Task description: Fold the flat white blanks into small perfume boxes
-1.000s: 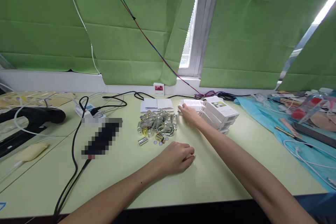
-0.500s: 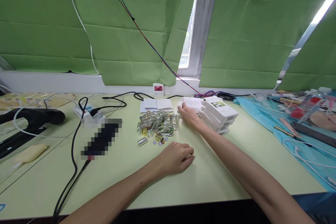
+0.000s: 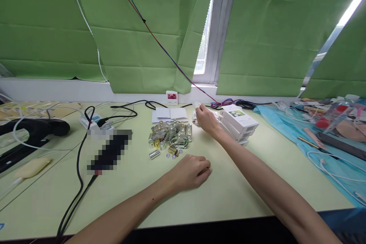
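Note:
My left hand (image 3: 192, 171) rests on the table, its fingers curled closed, and nothing shows in them. Farther back, my right hand (image 3: 208, 120) pinches a white folded paper (image 3: 197, 105), whose edge stands up above the fingertips. Under and behind that hand lie more printed papers (image 3: 212, 113). Just right of it is a stack of small white boxes (image 3: 239, 119), the top one with a picture on its lid. Left of both hands sits a pile of small clear packets and metal parts (image 3: 171, 133), with a silver cylinder (image 3: 154, 154) and several small clear discs in front.
Folded white papers (image 3: 169, 114) lie behind the pile, and a small white box (image 3: 172, 98) stands against the wall. Black cables (image 3: 81, 175), a power strip (image 3: 95, 121) and a pixelated dark device (image 3: 111, 152) are at left. A blue sheet (image 3: 288, 133) with tools and bottles covers the right.
My right hand has lifted slightly and drawn its fingers together, with a white paper now raised at the fingertips. My left hand has stayed in place.

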The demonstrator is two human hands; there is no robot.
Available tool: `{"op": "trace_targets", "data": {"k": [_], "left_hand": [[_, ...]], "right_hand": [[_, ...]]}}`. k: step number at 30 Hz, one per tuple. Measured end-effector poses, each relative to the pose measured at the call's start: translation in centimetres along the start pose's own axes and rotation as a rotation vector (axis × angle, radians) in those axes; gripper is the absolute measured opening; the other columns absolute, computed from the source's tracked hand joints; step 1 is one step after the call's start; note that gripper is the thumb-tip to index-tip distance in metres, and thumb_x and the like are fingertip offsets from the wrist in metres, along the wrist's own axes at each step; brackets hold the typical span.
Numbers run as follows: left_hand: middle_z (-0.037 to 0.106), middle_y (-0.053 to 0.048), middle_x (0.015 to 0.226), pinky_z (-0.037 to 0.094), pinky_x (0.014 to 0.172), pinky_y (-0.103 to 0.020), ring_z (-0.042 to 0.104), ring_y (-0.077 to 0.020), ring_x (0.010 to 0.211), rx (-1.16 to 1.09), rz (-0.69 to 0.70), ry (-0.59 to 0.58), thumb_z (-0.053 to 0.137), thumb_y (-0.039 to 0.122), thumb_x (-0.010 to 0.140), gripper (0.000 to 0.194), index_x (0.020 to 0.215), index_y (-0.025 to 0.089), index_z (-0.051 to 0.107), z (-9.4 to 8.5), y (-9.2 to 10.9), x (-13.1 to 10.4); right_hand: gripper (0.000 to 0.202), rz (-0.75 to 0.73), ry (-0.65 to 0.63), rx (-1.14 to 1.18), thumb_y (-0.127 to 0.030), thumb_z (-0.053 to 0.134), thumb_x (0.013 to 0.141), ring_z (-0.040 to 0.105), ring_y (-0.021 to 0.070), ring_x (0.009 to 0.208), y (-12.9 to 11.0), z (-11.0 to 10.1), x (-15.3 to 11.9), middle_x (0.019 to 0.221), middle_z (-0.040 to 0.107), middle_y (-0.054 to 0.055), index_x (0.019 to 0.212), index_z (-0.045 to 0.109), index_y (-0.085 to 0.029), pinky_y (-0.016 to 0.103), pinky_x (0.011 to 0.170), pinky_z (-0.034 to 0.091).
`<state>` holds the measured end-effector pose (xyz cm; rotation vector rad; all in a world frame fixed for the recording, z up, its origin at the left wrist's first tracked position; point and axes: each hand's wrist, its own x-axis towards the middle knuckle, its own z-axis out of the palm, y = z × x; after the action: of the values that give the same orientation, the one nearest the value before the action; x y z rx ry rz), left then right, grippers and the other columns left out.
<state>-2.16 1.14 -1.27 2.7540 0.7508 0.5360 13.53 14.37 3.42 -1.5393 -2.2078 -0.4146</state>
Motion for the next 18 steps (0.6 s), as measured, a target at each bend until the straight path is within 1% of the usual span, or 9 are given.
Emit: {"op": "trace_targets", "data": {"k": [3, 6, 7, 9, 11, 12, 15, 18], "left_hand": [[0.059, -0.001, 0.070, 0.028, 0.054, -0.031, 0.051, -0.0121, 0.057, 0.012, -0.001, -0.013, 0.049, 0.023, 0.098, 0.024, 0.076, 0.019, 0.059, -0.1, 0.0, 0.0], [0.059, -0.001, 0.070, 0.028, 0.054, -0.030, 0.049, -0.0121, 0.056, 0.020, -0.008, -0.018, 0.049, 0.022, 0.097, 0.024, 0.076, 0.019, 0.059, -0.2, 0.1, 0.1], [0.059, -0.001, 0.070, 0.028, 0.054, -0.030, 0.049, -0.0120, 0.056, 0.021, -0.012, -0.015, 0.049, 0.022, 0.097, 0.024, 0.076, 0.019, 0.059, -0.2, 0.1, 0.1], [0.059, -0.001, 0.070, 0.027, 0.055, -0.030, 0.047, -0.0120, 0.055, 0.022, -0.018, -0.005, 0.048, 0.022, 0.097, 0.025, 0.075, 0.019, 0.058, -0.1, 0.0, 0.1], [0.058, -0.001, 0.069, 0.028, 0.055, -0.030, 0.046, -0.0120, 0.054, 0.023, -0.025, 0.007, 0.048, 0.022, 0.097, 0.025, 0.073, 0.019, 0.057, 0.0, 0.0, 0.1], [0.057, -0.001, 0.069, 0.028, 0.055, -0.030, 0.045, -0.0119, 0.054, 0.023, -0.033, 0.015, 0.048, 0.022, 0.097, 0.026, 0.073, 0.019, 0.057, 0.0, 0.0, 0.1], [0.058, 0.000, 0.070, 0.028, 0.056, -0.030, 0.045, -0.0118, 0.055, 0.009, -0.085, 0.052, 0.047, 0.023, 0.097, 0.025, 0.075, 0.019, 0.059, 0.1, 0.0, 0.2], [0.062, -0.001, 0.075, 0.031, 0.058, -0.028, 0.049, -0.0120, 0.059, -0.036, -0.163, 0.108, 0.048, 0.023, 0.096, 0.021, 0.082, 0.019, 0.063, 0.1, -0.1, 0.3]], "right_hand": [[0.030, 0.030, 0.124, 0.044, -0.016, 0.030, 0.105, 0.057, 0.0201, 0.084, 0.0, -1.4, -0.7, 0.105, 0.056, 0.014, 0.100, 0.060, -0.014, 0.029, 0.074, 0.047], [0.033, 0.043, 0.248, 0.088, -0.022, 0.028, 0.108, 0.056, 0.0189, 0.085, -0.1, -2.5, -2.0, 0.101, 0.055, 0.012, 0.101, 0.059, -0.016, 0.029, 0.078, 0.048], [0.033, 0.041, 0.312, 0.111, -0.023, 0.027, 0.108, 0.055, 0.0183, 0.083, -0.2, -2.8, -2.4, 0.097, 0.054, 0.010, 0.098, 0.058, -0.017, 0.029, 0.078, 0.049], [0.029, -0.007, 0.606, 0.255, -0.026, 0.035, 0.107, 0.052, 0.0177, 0.075, -0.2, -3.3, -3.3, 0.085, 0.053, 0.006, 0.089, 0.057, -0.020, 0.030, 0.073, 0.048], [0.027, -0.030, 0.798, 0.327, -0.028, 0.041, 0.105, 0.050, 0.0173, 0.071, -0.4, -3.6, -4.0, 0.078, 0.051, 0.004, 0.084, 0.055, -0.022, 0.030, 0.071, 0.047], [0.026, -0.028, 0.854, 0.343, -0.029, 0.043, 0.105, 0.050, 0.0170, 0.070, -0.4, -3.8, -4.2, 0.077, 0.050, 0.003, 0.082, 0.054, -0.022, 0.031, 0.070, 0.047], [0.028, 0.006, 0.938, 0.382, -0.029, 0.045, 0.104, 0.049, 0.0165, 0.068, -0.7, -4.3, -4.7, 0.074, 0.050, 0.002, 0.077, 0.050, -0.023, 0.031, 0.068, 0.046], [0.030, 0.065, 0.945, 0.422, -0.031, 0.044, 0.104, 0.047, 0.0164, 0.066, -0.8, -4.6, -5.0, 0.070, 0.047, 0.001, 0.074, 0.046, -0.024, 0.032, 0.066, 0.045]]}}
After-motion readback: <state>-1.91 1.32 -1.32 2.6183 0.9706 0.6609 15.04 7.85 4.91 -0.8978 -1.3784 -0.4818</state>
